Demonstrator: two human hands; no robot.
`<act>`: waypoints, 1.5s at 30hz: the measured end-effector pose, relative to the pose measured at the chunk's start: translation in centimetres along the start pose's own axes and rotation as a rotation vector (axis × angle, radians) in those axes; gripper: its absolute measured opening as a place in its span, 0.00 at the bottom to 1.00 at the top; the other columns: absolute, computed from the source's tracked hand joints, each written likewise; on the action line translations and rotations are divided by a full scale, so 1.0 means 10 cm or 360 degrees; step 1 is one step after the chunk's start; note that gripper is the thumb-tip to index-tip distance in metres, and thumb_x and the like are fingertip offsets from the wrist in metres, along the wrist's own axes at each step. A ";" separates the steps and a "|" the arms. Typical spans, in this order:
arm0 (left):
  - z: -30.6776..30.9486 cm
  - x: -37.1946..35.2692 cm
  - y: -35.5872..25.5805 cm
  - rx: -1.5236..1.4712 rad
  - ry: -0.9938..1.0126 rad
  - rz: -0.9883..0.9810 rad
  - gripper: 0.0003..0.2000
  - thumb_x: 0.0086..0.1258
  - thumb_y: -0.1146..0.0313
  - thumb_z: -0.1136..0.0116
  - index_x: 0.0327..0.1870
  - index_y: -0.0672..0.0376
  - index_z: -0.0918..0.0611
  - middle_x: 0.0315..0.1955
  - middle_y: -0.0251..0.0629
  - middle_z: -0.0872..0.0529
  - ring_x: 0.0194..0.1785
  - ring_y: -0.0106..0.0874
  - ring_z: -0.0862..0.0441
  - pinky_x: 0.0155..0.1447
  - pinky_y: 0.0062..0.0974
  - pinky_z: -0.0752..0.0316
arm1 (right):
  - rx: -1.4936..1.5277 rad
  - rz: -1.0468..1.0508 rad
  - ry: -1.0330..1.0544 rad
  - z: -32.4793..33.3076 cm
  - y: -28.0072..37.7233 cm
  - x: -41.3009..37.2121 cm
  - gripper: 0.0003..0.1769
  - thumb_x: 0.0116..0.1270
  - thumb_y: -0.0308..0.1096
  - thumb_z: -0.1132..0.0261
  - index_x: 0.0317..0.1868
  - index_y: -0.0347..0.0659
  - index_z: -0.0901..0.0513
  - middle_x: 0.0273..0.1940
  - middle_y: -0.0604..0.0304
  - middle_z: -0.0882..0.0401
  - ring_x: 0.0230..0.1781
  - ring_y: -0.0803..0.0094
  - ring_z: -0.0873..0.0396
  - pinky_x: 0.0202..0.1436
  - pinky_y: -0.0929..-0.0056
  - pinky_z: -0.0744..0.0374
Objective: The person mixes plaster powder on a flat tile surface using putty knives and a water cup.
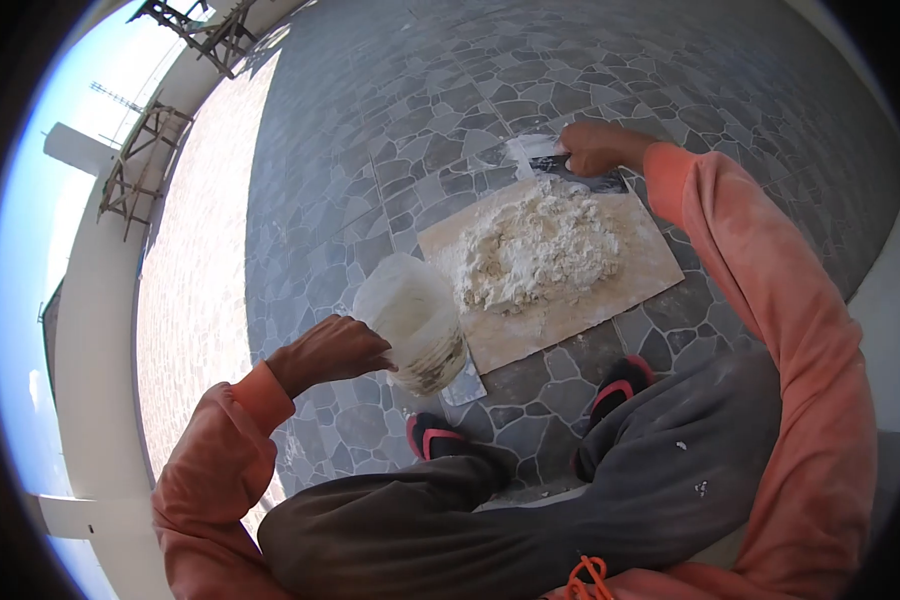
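A heap of white, crumbly powder or paste (540, 245) lies on a light square board (510, 340) on the floor. My left hand (335, 350) grips the near-left rim of a whitish translucent bucket (410, 320), which is tilted beside the board's left edge. Past the heap, at the board's far right edge, my right hand (595, 148) is closed round a tool whose handle is mostly hidden. Under that hand is a dark flat surface (600, 183) smeared with white; whether it belongs to the tool I cannot tell.
Grey stone-patterned tiles (355, 420) surround the board. My feet in black and red sandals (435, 437) are near its front edge. A small pale tile-like piece (464, 385) lies beside the bucket. Wooden trestles (135, 185) stand far left by a low wall.
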State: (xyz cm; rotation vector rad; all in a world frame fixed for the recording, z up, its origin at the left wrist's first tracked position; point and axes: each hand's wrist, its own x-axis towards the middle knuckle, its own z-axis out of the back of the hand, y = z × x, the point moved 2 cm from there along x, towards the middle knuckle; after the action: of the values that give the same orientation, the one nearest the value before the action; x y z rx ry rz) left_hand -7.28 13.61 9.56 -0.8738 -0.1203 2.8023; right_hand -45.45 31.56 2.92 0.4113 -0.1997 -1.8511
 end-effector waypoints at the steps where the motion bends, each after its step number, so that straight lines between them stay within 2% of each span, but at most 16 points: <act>1: 0.07 0.09 -0.03 0.0030 0.0030 -0.0028 0.13 0.68 0.56 0.38 0.36 0.59 0.14 0.28 0.43 0.13 0.31 0.42 0.15 0.38 0.36 0.20 | -0.0007 -0.0033 0.0029 0.00 -0.01 -0.02 0.17 0.52 0.27 0.43 0.43 0.32 0.16 0.38 0.37 0.18 0.42 0.43 0.19 0.45 0.52 0.24; 7: 0.35 0.56 -0.10 0.0133 0.0166 -0.0191 0.15 0.69 0.54 0.40 0.36 0.58 0.14 0.28 0.41 0.13 0.33 0.44 0.15 0.41 0.38 0.20 | -0.0071 -0.0050 0.0027 -0.04 -0.03 -0.06 0.18 0.51 0.25 0.43 0.42 0.31 0.17 0.40 0.38 0.18 0.44 0.42 0.20 0.47 0.52 0.24; 13: 0.58 0.89 -0.24 0.0116 0.0282 -0.0259 0.17 0.70 0.52 0.41 0.34 0.60 0.13 0.25 0.44 0.14 0.30 0.44 0.16 0.40 0.37 0.20 | 0.0024 -0.0072 -0.0096 0.01 -0.07 -0.12 0.17 0.50 0.25 0.42 0.42 0.30 0.17 0.40 0.37 0.18 0.45 0.42 0.20 0.47 0.52 0.23; 19: 0.51 1.11 -0.25 0.0165 0.0290 -0.0321 0.20 0.70 0.49 0.43 0.32 0.60 0.14 0.24 0.45 0.15 0.29 0.44 0.15 0.38 0.38 0.20 | -0.0063 -0.0090 -0.0010 -0.02 -0.18 -0.17 0.16 0.51 0.25 0.42 0.40 0.30 0.17 0.42 0.38 0.18 0.46 0.43 0.20 0.48 0.52 0.23; 28: 0.60 1.26 -0.25 0.0383 0.0244 -0.0231 0.20 0.69 0.50 0.42 0.30 0.60 0.16 0.21 0.44 0.16 0.28 0.44 0.15 0.34 0.38 0.21 | 0.0049 -0.0266 -0.0042 -0.03 -0.20 -0.25 0.18 0.54 0.28 0.41 0.45 0.32 0.17 0.48 0.40 0.18 0.52 0.46 0.20 0.51 0.54 0.23; 31: 0.64 1.29 -0.22 0.0452 0.0230 -0.0131 0.19 0.68 0.50 0.40 0.30 0.60 0.16 0.20 0.44 0.16 0.28 0.43 0.15 0.34 0.38 0.21 | -0.0048 -0.0241 0.0079 -0.04 -0.21 -0.19 0.18 0.54 0.29 0.40 0.46 0.33 0.17 0.48 0.41 0.18 0.52 0.47 0.20 0.51 0.54 0.23; 39: 0.78 1.45 -0.05 0.0621 0.0088 -0.0129 0.19 0.64 0.51 0.36 0.26 0.61 0.16 0.21 0.45 0.15 0.30 0.46 0.15 0.36 0.39 0.20 | -0.0060 -0.0270 0.0077 -0.05 -0.22 -0.20 0.17 0.54 0.29 0.39 0.43 0.32 0.16 0.46 0.41 0.18 0.50 0.47 0.19 0.50 0.55 0.22; 45: 0.86 1.60 0.00 0.0648 0.0120 -0.0085 0.19 0.63 0.50 0.35 0.27 0.62 0.15 0.23 0.47 0.15 0.32 0.48 0.14 0.37 0.41 0.20 | -0.0124 -0.0285 0.0060 -0.05 -0.23 -0.18 0.15 0.57 0.31 0.37 0.43 0.34 0.14 0.46 0.44 0.16 0.49 0.50 0.18 0.49 0.56 0.20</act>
State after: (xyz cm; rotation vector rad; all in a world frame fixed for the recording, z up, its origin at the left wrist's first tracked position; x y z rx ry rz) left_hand -25.09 16.92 7.79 -0.8540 0.4168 2.5992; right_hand -46.76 34.03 1.98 0.4210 -0.0664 -2.0180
